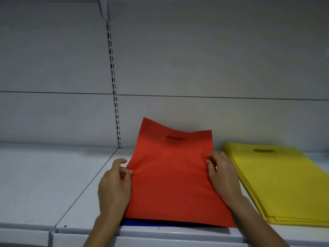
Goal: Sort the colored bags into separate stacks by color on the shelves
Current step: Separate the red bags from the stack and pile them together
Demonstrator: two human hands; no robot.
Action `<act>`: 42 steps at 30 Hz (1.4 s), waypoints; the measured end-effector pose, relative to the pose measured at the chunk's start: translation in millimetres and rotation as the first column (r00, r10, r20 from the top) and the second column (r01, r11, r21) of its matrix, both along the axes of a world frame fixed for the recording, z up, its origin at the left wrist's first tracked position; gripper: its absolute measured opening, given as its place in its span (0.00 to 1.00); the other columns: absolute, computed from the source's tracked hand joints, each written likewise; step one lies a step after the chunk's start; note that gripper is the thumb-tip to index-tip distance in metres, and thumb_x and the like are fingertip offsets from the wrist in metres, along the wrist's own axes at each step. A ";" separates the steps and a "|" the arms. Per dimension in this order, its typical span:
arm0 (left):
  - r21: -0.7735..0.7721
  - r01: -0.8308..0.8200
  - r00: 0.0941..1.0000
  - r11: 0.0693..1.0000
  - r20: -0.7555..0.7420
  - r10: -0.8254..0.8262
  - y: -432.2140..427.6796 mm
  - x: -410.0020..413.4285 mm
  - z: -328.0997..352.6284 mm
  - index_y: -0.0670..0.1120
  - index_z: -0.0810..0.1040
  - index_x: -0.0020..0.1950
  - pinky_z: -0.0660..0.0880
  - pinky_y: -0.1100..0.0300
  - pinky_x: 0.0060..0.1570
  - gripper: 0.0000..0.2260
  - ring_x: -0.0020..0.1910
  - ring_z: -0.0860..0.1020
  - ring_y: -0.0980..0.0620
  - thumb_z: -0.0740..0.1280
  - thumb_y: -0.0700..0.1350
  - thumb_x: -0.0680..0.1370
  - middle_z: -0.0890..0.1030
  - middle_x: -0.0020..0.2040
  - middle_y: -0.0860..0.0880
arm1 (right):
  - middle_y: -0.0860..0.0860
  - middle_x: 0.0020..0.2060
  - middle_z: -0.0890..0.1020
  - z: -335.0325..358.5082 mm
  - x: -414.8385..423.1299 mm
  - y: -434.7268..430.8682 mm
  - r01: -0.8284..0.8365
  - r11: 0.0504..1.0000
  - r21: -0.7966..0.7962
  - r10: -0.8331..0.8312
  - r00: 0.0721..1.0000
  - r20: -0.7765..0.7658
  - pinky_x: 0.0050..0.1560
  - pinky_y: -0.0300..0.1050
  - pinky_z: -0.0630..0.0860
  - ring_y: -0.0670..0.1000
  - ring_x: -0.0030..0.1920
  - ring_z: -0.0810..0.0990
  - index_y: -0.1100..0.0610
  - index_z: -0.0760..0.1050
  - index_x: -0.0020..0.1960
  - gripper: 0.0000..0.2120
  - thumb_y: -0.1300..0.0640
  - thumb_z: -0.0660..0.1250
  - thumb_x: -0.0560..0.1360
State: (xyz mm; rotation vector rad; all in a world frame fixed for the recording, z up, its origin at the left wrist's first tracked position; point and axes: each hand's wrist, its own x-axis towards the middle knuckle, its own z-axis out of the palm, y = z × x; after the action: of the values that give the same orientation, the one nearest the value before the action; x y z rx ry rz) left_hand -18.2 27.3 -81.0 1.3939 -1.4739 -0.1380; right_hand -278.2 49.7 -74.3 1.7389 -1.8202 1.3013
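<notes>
Left grip (114, 182) and right grip (222, 175) each pinch a side edge of the red bag (170, 184), its top lifted, over a blue bag (142, 223) on the shelf (53, 175), beside the yellow stack (284, 184). Likely step: lifting red away; next it needs its own spot, clear of yellow.

A white shelf (44, 184) spans the lower view in soft, even indoor light, split by a dark joint (85, 189) left of centre, with a pale grey back panel (195, 59) behind it, crossed by a thin horizontal seam (213, 97) and divided by a slotted upright strip (114, 82).
</notes>
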 end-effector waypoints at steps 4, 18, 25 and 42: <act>-0.047 0.042 0.993 0.998 0.112 -0.037 0.0 2.8 -2.0 0.44 0.80 0.42 0.68 0.57 0.39 0.10 0.37 0.76 0.44 0.65 0.30 0.72 0.81 0.36 0.47 | 0.56 0.40 0.81 1.8 3.6 0.6 0.033 0.999 0.035 -0.033 0.999 -0.016 0.40 0.39 0.70 0.57 0.39 0.80 0.62 0.79 0.45 0.06 0.69 0.68 0.70; -0.035 0.237 0.880 0.971 0.431 -0.199 9.8 -77.7 65.8 0.38 0.80 0.56 0.72 0.47 0.53 0.15 0.51 0.77 0.36 0.72 0.37 0.69 0.81 0.52 0.37 | 0.60 0.56 0.77 61.8 -90.4 74.4 0.240 0.934 0.263 -0.255 0.967 0.022 0.58 0.46 0.66 0.59 0.58 0.74 0.63 0.74 0.61 0.16 0.60 0.62 0.74; 0.160 0.166 0.926 0.973 0.314 -0.209 17.2 -84.6 58.8 0.37 0.81 0.52 0.72 0.52 0.51 0.13 0.46 0.80 0.40 0.71 0.32 0.68 0.82 0.48 0.37 | 0.61 0.57 0.74 40.9 -78.2 57.6 0.024 0.945 0.327 -0.080 0.984 0.157 0.62 0.48 0.65 0.59 0.60 0.72 0.64 0.71 0.62 0.17 0.66 0.60 0.73; 0.286 -0.102 0.944 0.953 0.331 0.002 28.4 10.3 56.9 0.51 0.77 0.59 0.70 0.52 0.57 0.18 0.58 0.75 0.44 0.67 0.56 0.73 0.77 0.60 0.46 | 0.56 0.61 0.71 43.7 -7.5 16.5 -0.171 0.923 0.344 0.157 0.985 0.070 0.60 0.39 0.63 0.55 0.62 0.71 0.63 0.65 0.69 0.23 0.63 0.61 0.75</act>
State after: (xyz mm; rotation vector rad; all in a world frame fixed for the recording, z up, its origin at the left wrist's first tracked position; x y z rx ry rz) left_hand -7.8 55.6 -24.1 1.7671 -1.7405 -0.1025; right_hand -285.7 66.2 -30.6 2.1012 -2.0686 1.1293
